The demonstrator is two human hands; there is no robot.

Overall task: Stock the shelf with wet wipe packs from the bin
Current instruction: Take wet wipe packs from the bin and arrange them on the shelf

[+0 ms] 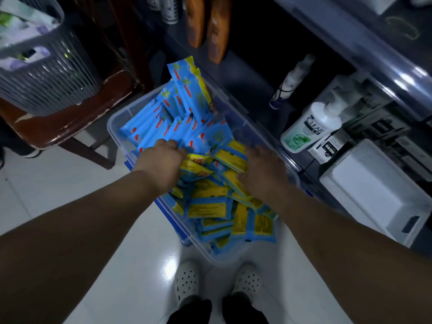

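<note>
Where left hand point(163, 157) curls, packs point(211, 208) beneath, right hand point(261, 170) atop

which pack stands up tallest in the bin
The blue pack at the bin's far end: it stands on end, rising above the rim, while the others lie lower.

Glossy white floor point(131, 277) bears the clear bin point(111, 127) and a wooden chair point(70, 122)
</note>
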